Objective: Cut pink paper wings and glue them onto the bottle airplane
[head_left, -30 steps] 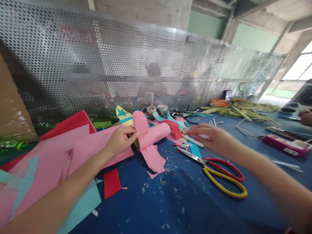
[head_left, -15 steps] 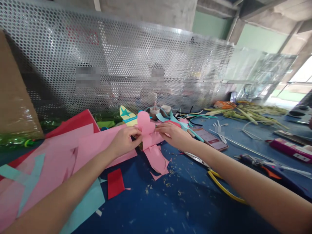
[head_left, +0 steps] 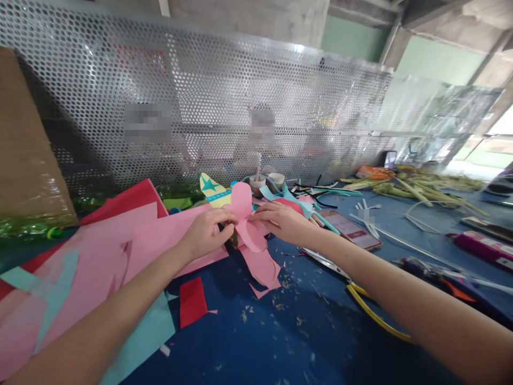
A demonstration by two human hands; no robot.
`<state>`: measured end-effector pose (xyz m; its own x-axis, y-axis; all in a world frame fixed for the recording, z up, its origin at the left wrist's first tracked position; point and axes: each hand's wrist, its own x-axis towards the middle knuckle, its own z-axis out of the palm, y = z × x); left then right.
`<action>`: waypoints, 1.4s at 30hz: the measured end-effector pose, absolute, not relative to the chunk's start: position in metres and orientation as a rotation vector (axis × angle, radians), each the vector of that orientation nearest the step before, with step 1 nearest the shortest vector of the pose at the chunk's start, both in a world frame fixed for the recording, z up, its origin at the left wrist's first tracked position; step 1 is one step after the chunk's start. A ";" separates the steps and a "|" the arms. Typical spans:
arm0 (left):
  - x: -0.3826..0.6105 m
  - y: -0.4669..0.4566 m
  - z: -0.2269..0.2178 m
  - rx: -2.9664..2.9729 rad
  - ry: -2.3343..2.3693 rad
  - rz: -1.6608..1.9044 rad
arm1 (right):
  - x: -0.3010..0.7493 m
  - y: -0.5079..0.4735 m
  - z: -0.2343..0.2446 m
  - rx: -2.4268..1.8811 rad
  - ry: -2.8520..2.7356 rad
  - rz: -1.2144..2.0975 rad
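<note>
Head cam: left hand (head_left: pixel 206 230) and right hand (head_left: pixel 285 222) out front, turned in toward each other. One pink cutout (head_left: pixel 253 236) between them, toward the tabletop's (head_left: pixel 248 347) far edge. Pinching it on the left; touching it on the right, can't tell if gripping. Also two cups (head_left: pixel 257 182) nearer that edge, one pair of scissors (head_left: pixel 326 262), one red scrap (head_left: pixel 193 302).

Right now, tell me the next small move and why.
I'd probably have the right hand press the rounded pink paper gently at its middle: its fingertips are there, opposite the left hand, and one lobe stands up while another curls downward.
</note>
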<state>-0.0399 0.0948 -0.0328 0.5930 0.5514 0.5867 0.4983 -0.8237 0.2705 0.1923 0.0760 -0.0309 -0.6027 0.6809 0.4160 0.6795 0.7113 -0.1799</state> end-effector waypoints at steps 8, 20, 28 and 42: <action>-0.039 0.093 -0.031 2.755 0.842 1.027 | 0.188 0.077 -0.030 -1.113 -2.511 -0.054; -0.042 0.095 -0.033 2.639 0.975 1.030 | 0.185 0.073 -0.038 -1.164 -2.486 -0.128; -0.041 0.093 -0.029 2.581 1.000 1.005 | 0.187 0.073 -0.036 -1.146 -2.458 -0.065; -0.035 0.088 -0.031 2.594 0.930 1.021 | 0.185 0.081 -0.032 -1.246 -2.109 0.250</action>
<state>-0.0346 0.0884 -0.0311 0.5630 0.6229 0.5431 0.4827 -0.7813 0.3957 0.1854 0.0811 -0.0321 -0.3225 0.8343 0.4472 0.7069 0.5264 -0.4724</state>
